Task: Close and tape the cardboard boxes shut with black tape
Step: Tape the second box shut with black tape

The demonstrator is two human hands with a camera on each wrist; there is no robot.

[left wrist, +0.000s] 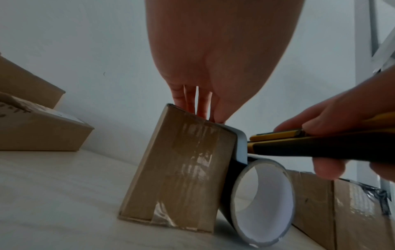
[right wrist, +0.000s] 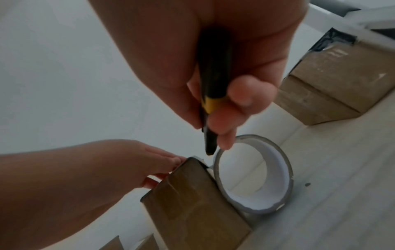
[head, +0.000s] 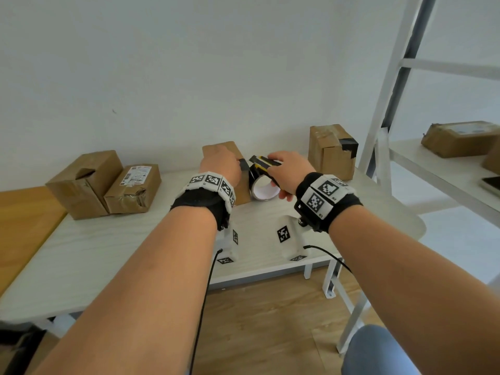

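Note:
A small cardboard box (head: 232,151) stands on the white table (head: 108,253). My left hand (head: 224,166) lies on its top, with straight fingers (left wrist: 199,103) pressing down the end of a black tape strip (left wrist: 241,145). The strip runs over the box's edge down to the black tape roll (head: 263,189), which stands on its rim against the box (left wrist: 177,169). My right hand (head: 286,169) grips a yellow and black utility knife (head: 263,161). The knife (left wrist: 299,145) has its tip at the strip, just above the roll (left wrist: 262,203). The blade itself is not visible.
Two worn boxes (head: 84,182) sit at the table's left, and a box with black tape (head: 332,152) at the back right. A white shelf frame (head: 389,104) on the right holds another box (head: 460,138) and a phone (head: 491,185). A wooden top (head: 24,217) adjoins the left.

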